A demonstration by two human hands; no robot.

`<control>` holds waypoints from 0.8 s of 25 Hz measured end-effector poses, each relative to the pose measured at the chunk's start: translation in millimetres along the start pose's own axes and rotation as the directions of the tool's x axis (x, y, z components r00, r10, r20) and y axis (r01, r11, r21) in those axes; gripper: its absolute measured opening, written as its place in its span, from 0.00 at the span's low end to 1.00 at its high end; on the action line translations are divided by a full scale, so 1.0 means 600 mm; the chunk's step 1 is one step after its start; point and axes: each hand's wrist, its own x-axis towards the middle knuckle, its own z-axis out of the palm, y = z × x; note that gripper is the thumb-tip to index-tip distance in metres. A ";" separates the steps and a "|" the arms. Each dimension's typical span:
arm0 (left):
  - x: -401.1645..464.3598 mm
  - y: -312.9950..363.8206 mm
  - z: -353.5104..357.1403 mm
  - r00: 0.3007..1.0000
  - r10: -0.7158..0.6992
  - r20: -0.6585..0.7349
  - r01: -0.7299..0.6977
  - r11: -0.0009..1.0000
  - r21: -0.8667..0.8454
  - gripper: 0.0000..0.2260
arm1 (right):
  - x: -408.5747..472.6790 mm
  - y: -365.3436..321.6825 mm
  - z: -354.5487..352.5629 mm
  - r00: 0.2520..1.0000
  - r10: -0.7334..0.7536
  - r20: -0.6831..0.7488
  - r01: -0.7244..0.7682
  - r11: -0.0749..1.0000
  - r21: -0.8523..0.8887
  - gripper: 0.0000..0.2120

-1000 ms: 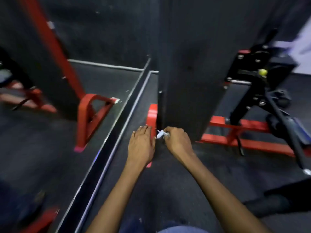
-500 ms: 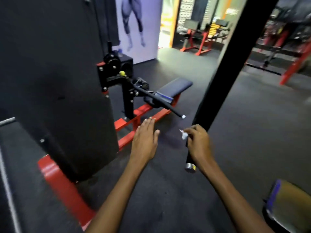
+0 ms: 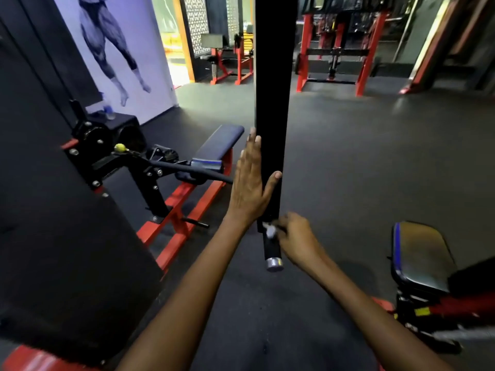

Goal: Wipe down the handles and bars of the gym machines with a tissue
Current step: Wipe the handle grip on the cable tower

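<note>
A black padded bar (image 3: 272, 103) hangs down the middle of the view and ends in a round black handle with a silver cap (image 3: 273, 261). My left hand (image 3: 249, 183) lies flat against the bar's left side, fingers straight, thumb across its front. My right hand (image 3: 297, 238) pinches a small white tissue (image 3: 270, 231) and presses it on the top of the handle, just under the pad's lower edge.
A red and black leg machine (image 3: 150, 172) with a blue pad (image 3: 219, 143) stands at the left beside a big black panel (image 3: 53, 236). A padded seat (image 3: 417, 258) sits at the right. Red racks (image 3: 334, 52) stand far behind on the dark floor.
The view swung from the red base by the floor up to the hanging bar. My left hand rose and went flat onto the bar. My right hand brought the tissue to the handle.
</note>
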 end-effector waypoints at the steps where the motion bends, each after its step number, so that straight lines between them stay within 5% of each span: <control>1: 0.001 0.000 0.009 1.000 0.004 -0.024 -0.004 1.000 -0.015 0.33 | 0.011 -0.008 0.002 1.000 0.018 -0.019 -0.018 0.999 0.040 0.06; 7: 0.006 -0.029 0.043 1.000 -0.007 -0.030 0.001 0.982 -0.191 0.44 | -0.076 0.006 0.036 0.984 0.103 -0.146 -0.110 0.993 -0.040 0.05; 11: 0.011 -0.041 0.046 0.998 0.055 -0.002 -0.054 0.965 -0.256 0.45 | 0.022 -0.044 0.056 0.942 0.055 -0.332 -0.085 0.993 -0.078 0.11; 14: 0.014 -0.047 0.045 0.997 0.079 0.014 -0.071 0.955 -0.288 0.47 | -0.012 -0.066 0.099 0.968 0.116 -0.222 -0.162 0.967 -0.199 0.10; 17: 0.015 -0.062 0.050 0.989 0.143 0.026 -0.126 0.930 -0.345 0.46 | -0.094 -0.050 0.080 0.999 0.027 -0.041 -0.037 0.960 -0.276 0.08; 20: 0.019 -0.072 0.061 0.983 0.181 0.024 -0.157 0.903 -0.399 0.44 | -0.022 -0.024 0.032 0.955 0.192 -0.227 -0.243 0.944 -0.222 0.09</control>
